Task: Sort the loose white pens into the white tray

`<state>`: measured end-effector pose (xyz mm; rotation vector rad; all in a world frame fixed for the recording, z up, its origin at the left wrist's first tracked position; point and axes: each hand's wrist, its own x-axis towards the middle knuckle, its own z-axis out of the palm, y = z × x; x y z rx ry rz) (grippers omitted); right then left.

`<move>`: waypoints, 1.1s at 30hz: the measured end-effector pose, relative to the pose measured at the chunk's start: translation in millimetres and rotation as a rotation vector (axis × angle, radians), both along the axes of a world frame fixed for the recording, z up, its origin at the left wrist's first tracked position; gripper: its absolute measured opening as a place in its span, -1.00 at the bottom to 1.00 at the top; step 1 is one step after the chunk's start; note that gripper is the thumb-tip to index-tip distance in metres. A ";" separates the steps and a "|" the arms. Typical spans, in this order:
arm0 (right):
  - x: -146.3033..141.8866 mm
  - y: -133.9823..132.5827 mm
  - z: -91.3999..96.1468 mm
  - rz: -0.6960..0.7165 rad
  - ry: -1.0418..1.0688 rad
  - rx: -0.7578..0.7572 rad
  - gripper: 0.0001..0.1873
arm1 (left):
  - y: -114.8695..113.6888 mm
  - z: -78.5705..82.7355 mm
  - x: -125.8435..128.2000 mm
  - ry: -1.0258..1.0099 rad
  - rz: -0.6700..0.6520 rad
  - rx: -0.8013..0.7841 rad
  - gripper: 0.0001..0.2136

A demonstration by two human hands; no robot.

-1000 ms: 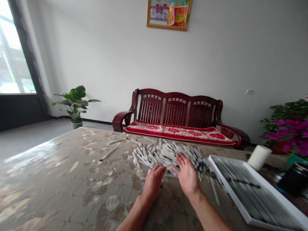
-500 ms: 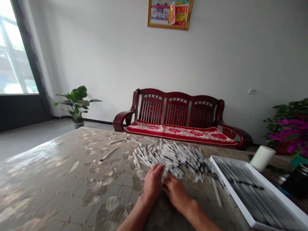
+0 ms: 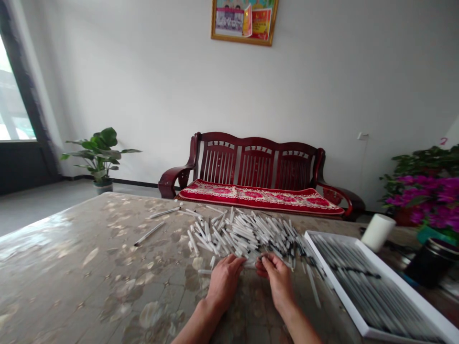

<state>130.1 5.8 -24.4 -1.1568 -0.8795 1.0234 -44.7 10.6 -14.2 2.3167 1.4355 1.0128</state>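
Head view: both bare forearms come in from six o'clock over a table [image 3: 89,267] with a glossy, flower-patterned top. The left hand [image 3: 224,282] lies palm down and loose, clasping nothing, its fingertips resting on the near edge of the pile of white pens [image 3: 247,231]. The right hand [image 3: 278,279] is just beside it at three o'clock. Its fingers curl in towards the thumb against the same near edge of the pile; whether they pinch a pen I cannot tell.

The pile spreads across the middle of the table, at twelve o'clock from the hands. Two loose pens [image 3: 148,233] lie apart from it at about ten o'clock. At three o'clock from the pile is a white tray [image 3: 335,279] filled with rows of pens laid side by side. Past the tray, at two o'clock, stands a white cup [image 3: 377,232], with a dark jar [image 3: 428,260] near it.

Behind the table, at twelve o'clock, a wooden bench [image 3: 258,160] with a red cushion [image 3: 258,197] stands against the wall. A potted plant [image 3: 95,155] is at ten o'clock and pink flowers [image 3: 426,196] at two.
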 end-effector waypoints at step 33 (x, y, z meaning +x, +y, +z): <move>-6.0 -13.6 -9.6 -0.105 -1.075 0.284 -0.81 | 0.4 -4.9 -4.1 0.094 -0.099 0.041 -0.71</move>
